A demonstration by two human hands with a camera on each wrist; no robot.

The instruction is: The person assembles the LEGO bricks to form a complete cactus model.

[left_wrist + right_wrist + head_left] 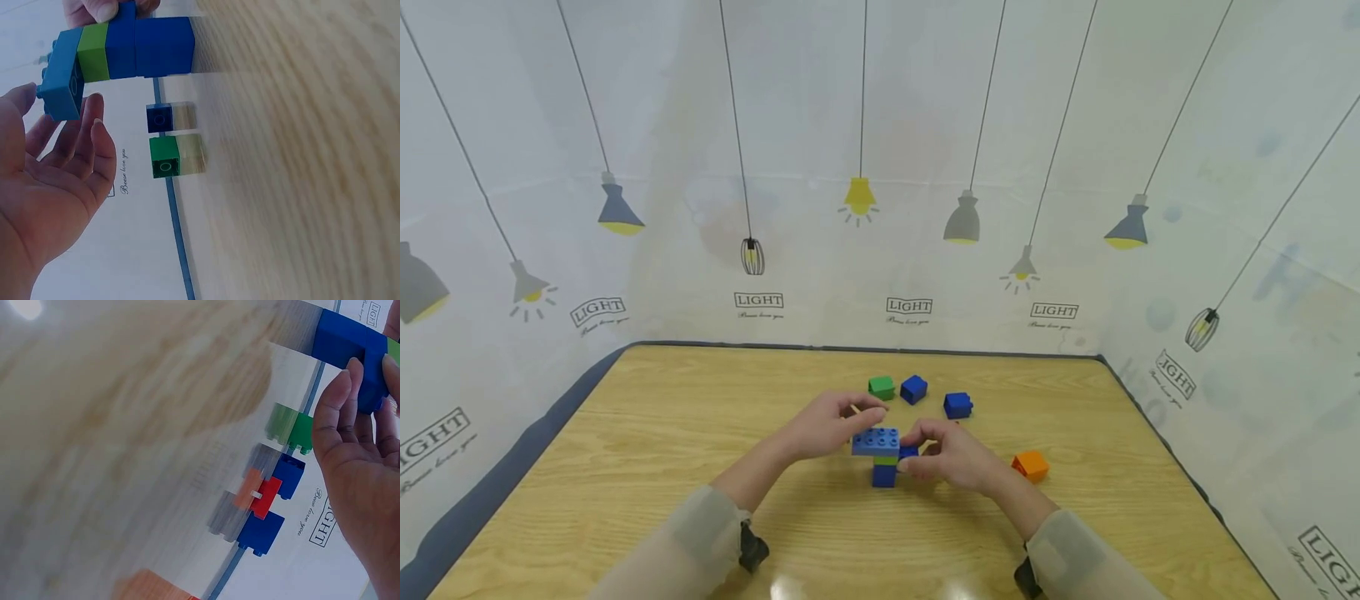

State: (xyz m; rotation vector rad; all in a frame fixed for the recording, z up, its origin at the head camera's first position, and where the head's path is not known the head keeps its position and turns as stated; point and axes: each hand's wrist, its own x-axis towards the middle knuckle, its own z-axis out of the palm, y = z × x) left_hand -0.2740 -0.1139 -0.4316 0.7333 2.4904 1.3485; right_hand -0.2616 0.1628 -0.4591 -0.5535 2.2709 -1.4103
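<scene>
A stack of toy building bricks stands upright on the table in front of me. From the bottom it goes dark blue brick (165, 45), a second dark blue brick (374, 378), lime green brick (94, 52) and light blue brick (876, 442). The second dark blue brick juts out to the right, and my right hand (951, 457) pinches its jutting end between thumb and fingers. My left hand (827, 425) is beside the light blue brick, fingers loosely curved and holding nothing. Its thumb is right at that brick's studs in the left wrist view.
Behind the stack lie a green brick (881, 387) and two dark blue bricks, one in the middle (913, 389) and one farther right (958, 406). A red brick (265, 497) shows in the right wrist view. By the right forearm is an orange brick (1031, 466).
</scene>
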